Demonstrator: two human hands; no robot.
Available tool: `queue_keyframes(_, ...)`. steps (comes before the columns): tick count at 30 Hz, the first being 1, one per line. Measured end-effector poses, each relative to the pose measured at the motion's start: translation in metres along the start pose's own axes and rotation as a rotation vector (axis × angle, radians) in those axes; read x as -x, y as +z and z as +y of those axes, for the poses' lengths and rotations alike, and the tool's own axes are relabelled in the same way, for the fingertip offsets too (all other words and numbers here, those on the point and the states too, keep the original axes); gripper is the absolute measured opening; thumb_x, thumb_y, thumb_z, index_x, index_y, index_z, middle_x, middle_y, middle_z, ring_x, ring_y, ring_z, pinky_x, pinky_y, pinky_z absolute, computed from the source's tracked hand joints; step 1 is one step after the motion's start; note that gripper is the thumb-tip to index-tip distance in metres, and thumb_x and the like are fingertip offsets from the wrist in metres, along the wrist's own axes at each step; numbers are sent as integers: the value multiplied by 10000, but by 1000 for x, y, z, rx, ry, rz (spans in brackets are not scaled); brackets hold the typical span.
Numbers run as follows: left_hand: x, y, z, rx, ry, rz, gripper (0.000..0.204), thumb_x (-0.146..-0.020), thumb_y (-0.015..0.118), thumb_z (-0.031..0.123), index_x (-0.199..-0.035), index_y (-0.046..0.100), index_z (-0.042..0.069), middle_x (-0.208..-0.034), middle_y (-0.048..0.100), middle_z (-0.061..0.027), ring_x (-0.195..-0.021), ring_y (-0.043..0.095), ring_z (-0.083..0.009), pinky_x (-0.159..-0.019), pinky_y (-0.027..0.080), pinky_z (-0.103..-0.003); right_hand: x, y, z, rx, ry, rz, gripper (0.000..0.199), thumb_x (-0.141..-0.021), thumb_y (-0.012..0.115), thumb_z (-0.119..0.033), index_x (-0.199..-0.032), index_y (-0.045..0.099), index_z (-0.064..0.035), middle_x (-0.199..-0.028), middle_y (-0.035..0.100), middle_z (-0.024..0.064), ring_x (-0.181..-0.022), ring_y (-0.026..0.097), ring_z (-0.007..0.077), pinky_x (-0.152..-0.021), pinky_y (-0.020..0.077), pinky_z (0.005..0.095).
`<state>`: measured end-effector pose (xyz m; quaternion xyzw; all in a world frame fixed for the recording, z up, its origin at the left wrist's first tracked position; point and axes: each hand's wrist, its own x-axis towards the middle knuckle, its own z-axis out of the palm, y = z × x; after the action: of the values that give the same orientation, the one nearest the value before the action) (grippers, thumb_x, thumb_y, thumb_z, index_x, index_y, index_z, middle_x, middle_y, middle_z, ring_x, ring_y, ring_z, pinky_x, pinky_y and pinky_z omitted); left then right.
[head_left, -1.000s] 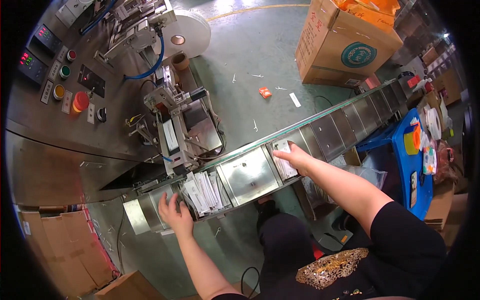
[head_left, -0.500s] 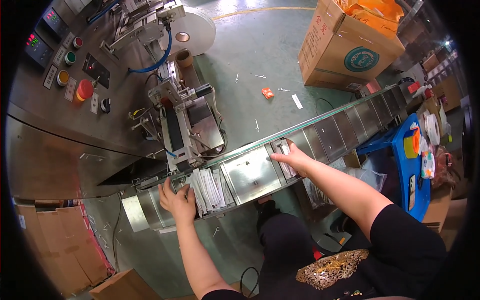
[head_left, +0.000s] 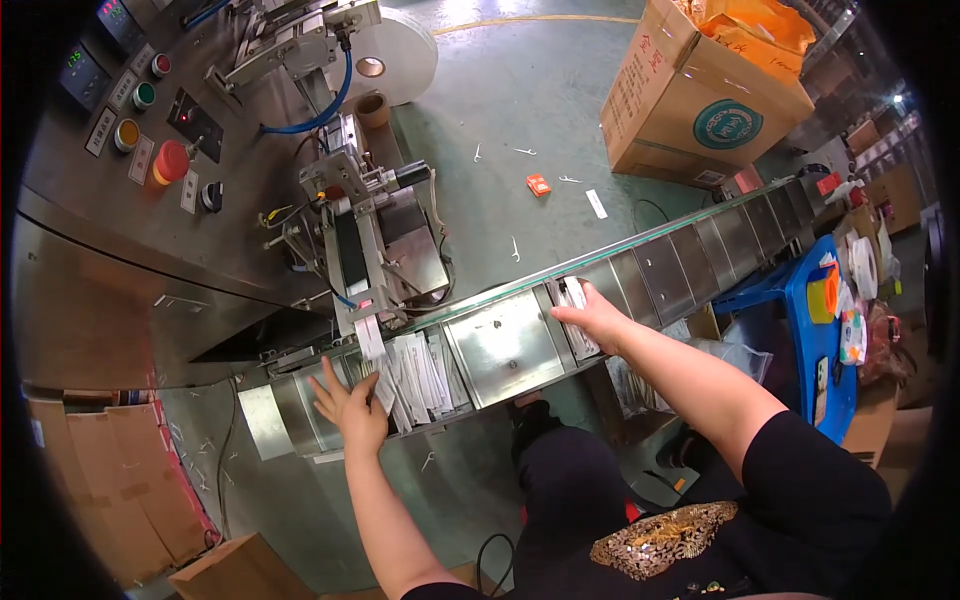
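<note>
A long steel conveyor (head_left: 505, 345) with divided compartments runs from lower left to upper right. My left hand (head_left: 346, 402) lies flat, fingers spread, on the compartments at its lower end, touching a stack of white sachets (head_left: 415, 375). My right hand (head_left: 594, 318) rests on a few white sachets (head_left: 575, 300) standing in a compartment further right, fingers curled over them. A white sachet strip (head_left: 369, 338) hangs from the packing machine's outlet just above my left hand.
The steel packing machine (head_left: 200, 200) with coloured buttons and a white film roll (head_left: 395, 50) stands to the left. Cardboard boxes: one (head_left: 700, 100) at upper right, others (head_left: 110, 480) at lower left. A blue stool (head_left: 815, 330) with small items is on the right.
My left hand has slid up and right along the conveyor's low end to the sachet stack, fingers spreading. My right hand stays on the sachets in its compartment.
</note>
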<state>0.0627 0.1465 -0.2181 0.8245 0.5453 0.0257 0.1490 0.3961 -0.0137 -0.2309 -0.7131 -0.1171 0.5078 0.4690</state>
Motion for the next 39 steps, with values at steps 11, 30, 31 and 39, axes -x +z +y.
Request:
queue_keyframes(11,92,-11,76,1127,-14,329,238,-835,457,5,-1050,546,-45,-1132,516,-146,-1017,524,-219,-901,397,-335,-1,-51,-5,137,-88,132,759,-628,762,-104,-1247,335,-4,-1090,530,119,-1019,509,203,-890,408,317)
queue_keyframes(30,136,27,304,1831,-41,-853,737,-884,434,421,-1404,70,46,-1419,200,-123,-1299,226,-250,-1055,175,-346,148,-76,14,-489,-170,-138,859,-680,678,1,-1380,193,-111,-1105,537,56,-1000,540,175,-878,426,337)
queue_keyframes(31,139,16,293,1782,-68,-896,743,-876,440,441,-1403,100,41,-1418,210,-123,-1302,220,-255,-1057,168,-350,160,-70,18,-504,-207,-151,848,-681,676,15,-1377,209,-114,-1048,551,49,-959,554,163,-846,445,328)
queue_keyframes(39,50,23,184,280,286,315,501,-711,655,204,-1151,496,25,-1079,498,-158,-983,484,-331,-845,405,-417,228,-53,30,-619,-232,-125,838,-696,672,3,-1377,204,-136,-983,547,37,-891,561,148,-805,464,333)
